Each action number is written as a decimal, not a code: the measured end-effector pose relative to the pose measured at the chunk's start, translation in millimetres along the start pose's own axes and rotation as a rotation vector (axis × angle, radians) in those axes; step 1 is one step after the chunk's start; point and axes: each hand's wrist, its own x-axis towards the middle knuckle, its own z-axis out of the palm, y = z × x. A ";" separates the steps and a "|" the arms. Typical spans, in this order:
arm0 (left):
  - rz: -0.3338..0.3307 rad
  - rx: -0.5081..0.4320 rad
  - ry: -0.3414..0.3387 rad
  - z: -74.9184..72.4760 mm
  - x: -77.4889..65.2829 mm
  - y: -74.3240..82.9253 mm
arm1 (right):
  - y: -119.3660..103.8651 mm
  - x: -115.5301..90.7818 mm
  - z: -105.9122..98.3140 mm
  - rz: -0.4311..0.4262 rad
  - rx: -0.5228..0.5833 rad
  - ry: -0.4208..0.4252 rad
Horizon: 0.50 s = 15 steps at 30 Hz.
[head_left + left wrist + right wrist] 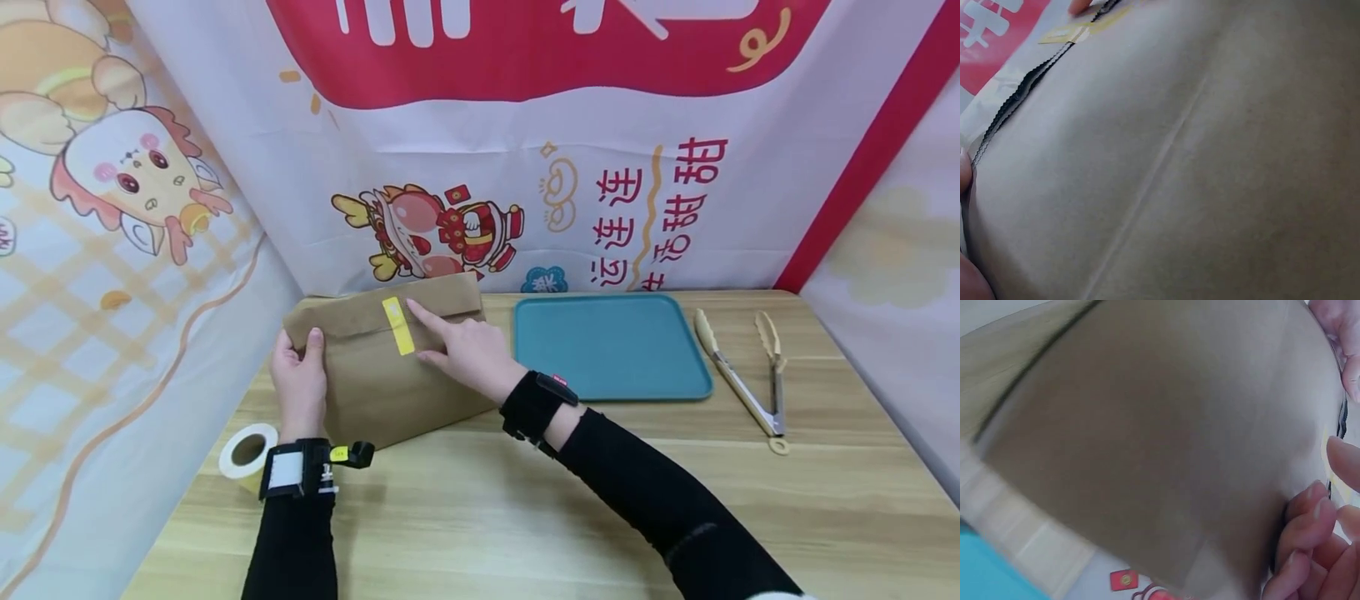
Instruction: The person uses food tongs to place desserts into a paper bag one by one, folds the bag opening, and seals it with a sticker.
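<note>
A brown paper bag [390, 396] stands tilted above the table, its top folded over in a flap. A yellow sticker [398, 327] spans the edge of that flap onto the bag's front. My left hand [298, 383] grips the bag's left edge, thumb on the front, with the other fingers mostly hidden. Over the upper right of the bag, my right hand [483, 354] has its index finger stretched to the sticker's right edge. In the right wrist view, the other fingers [1307, 525] are bent beside the bag; whether they touch it I cannot tell.
Behind my left wrist sits a white-rimmed roll [247, 451] with some yellow showing. A teal tray [611, 350] lies right of the bag, with metal tongs [742, 392] with beige tips beyond it. Printed cloth [450, 125] hangs at the table's [465, 517] back and sides.
</note>
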 end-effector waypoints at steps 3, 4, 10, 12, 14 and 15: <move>0.000 0.006 -0.003 1.7 15.8 -4.4 | 8.9 -3.8 2.4 0.043 -0.016 -0.032; -0.002 0.008 0.000 1.9 21.5 -6.2 | 12.1 -5.5 3.4 0.059 -0.021 -0.046; 0.018 0.107 0.079 -3.6 48.4 -14.9 | 32.6 -22.8 14.1 0.086 -0.009 -0.090; 0.028 0.178 0.105 -5.5 51.7 -13.4 | 40.6 -30.9 16.4 0.085 0.024 -0.063; 0.048 0.241 0.123 -7.2 50.5 -10.6 | 47.3 -40.1 15.4 0.098 0.061 -0.023; 0.065 0.267 0.129 -8.1 48.9 -9.4 | 50.5 -44.8 14.4 0.109 0.075 -0.003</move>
